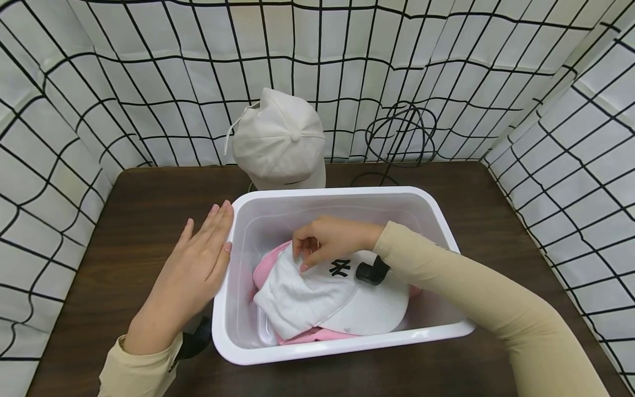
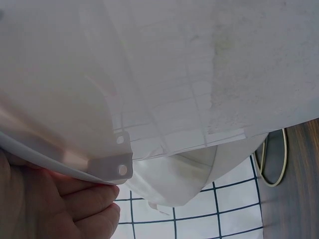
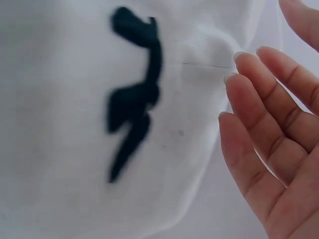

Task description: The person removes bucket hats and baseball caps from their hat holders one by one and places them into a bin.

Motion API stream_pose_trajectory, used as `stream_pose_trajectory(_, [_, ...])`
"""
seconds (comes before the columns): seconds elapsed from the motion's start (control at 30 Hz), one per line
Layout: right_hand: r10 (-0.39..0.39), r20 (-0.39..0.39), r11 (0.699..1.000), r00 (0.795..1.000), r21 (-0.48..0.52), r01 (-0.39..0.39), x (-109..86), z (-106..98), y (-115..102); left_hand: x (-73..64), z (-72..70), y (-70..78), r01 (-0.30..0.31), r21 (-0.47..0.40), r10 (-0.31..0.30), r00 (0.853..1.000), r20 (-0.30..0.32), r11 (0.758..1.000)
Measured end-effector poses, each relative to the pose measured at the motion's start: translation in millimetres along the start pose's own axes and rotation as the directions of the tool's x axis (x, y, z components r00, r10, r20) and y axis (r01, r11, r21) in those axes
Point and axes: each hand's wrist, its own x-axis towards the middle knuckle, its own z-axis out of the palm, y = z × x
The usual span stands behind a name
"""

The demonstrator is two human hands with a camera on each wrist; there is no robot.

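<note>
A white baseball cap (image 1: 307, 298) with a dark interlocked-letter logo lies in a white plastic basin (image 1: 322, 193), on top of something pink (image 1: 317, 334). My right hand (image 1: 332, 240) reaches over the cap's crown, fingers bent downward. In the right wrist view the fingers (image 3: 249, 104) are loosely spread beside the crown's edge and pinch nothing. Against the basin's left rim rests my left hand (image 1: 198, 264), its fingers straight. The left wrist view shows those fingertips (image 2: 102, 196) under the rim, next to the basin's outer wall.
Behind the basin, a second off-white cap (image 1: 283, 138) stands at the back edge of the brown table (image 1: 163, 193). A black cable coil (image 1: 402, 132) hangs at the back right. Black wire grid panels (image 1: 198, 82) surround the table on the back and both sides.
</note>
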Motion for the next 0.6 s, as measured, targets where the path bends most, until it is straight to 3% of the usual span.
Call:
stream_pose_trajectory(0.23, [-0.060,-0.126,0.998,0.990,0.017,0.063,-4.6,-13,-4,-0.5,-1.6,0.8,0.006,-0.002,-0.006,1.000,0.012,1.000])
stream_pose_trajectory(0.4, [-0.082,-0.255,0.995,0.963,0.039,0.095,-9.9,-25,-8,-1.2,-2.3,2.0,0.012,-0.001,-0.012,1.000,0.011,1.000])
stream_pose_trajectory(0.6, [-0.055,-0.390,0.998,0.919,-0.002,0.059,-15.6,-36,-11,-0.6,-2.6,2.0,0.013,0.003,-0.013,1.000,0.015,1.000])
